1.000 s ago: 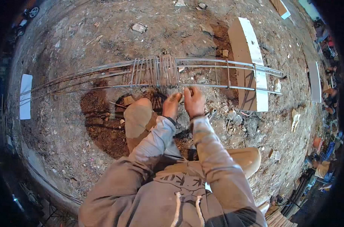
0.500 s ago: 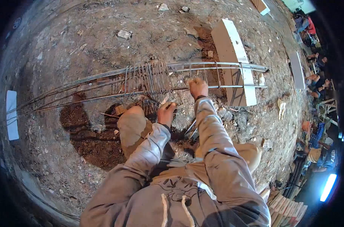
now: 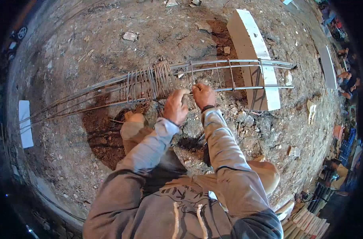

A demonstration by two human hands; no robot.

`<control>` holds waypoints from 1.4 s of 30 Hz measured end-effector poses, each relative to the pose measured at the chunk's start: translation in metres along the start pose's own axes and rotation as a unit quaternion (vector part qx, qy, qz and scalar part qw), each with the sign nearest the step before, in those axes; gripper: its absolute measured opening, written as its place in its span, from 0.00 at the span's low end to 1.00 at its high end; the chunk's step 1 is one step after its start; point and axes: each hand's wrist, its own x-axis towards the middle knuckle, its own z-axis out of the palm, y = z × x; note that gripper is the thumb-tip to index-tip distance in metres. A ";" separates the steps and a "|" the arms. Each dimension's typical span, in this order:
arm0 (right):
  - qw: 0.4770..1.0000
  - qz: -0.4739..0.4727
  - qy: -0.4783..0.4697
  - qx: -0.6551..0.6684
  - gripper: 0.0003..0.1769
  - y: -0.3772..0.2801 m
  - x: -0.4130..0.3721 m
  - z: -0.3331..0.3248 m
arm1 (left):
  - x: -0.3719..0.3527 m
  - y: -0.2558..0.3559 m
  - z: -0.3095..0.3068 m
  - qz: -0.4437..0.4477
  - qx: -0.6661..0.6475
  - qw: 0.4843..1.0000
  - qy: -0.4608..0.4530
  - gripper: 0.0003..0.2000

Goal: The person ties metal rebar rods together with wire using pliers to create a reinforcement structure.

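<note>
A long rebar cage (image 3: 229, 88) of thin steel bars crosses in front of me. Many square wire stirrups (image 3: 151, 83) are bunched around its middle, with a few spaced out to the right. My left hand (image 3: 176, 107) is closed at the near bar, just right of the bunch, thumb and fingers pinched. Close beside it, my right hand (image 3: 204, 96) is pinched at the same bar, below a single stirrup (image 3: 191, 72). Whatever lies between the fingertips of either hand is too small or hidden to make out.
The cage's right end rests on a pale block (image 3: 251, 51), its left end on another white block (image 3: 25, 123). Rough dirt ground (image 3: 97, 51) with stones surrounds it. A grey slab (image 3: 328, 67) lies to the right; stacked wooden pieces (image 3: 307, 223) are at lower right. People are at the far right.
My left hand has risen from below the cage to the near bar. My right hand has shifted slightly left along the bar, so both hands are now close together. The view has shifted a little.
</note>
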 end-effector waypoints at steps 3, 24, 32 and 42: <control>0.999 0.010 -0.012 -0.040 0.15 -0.013 -0.003 -0.001 | 0.024 -0.015 0.006 0.077 0.295 0.947 -0.097 0.19; 0.950 0.094 0.048 0.293 0.21 0.036 -0.106 0.019 | 0.016 -0.007 -0.022 0.085 0.307 0.947 -0.048 0.10; 0.985 0.123 0.056 0.108 0.15 0.069 -0.102 0.052 | 0.025 -0.025 0.004 -0.052 0.173 0.975 -0.128 0.11; 0.923 0.129 -0.093 0.350 0.18 0.053 -0.030 0.043 | 0.017 -0.030 0.008 -0.038 0.127 0.988 -0.074 0.12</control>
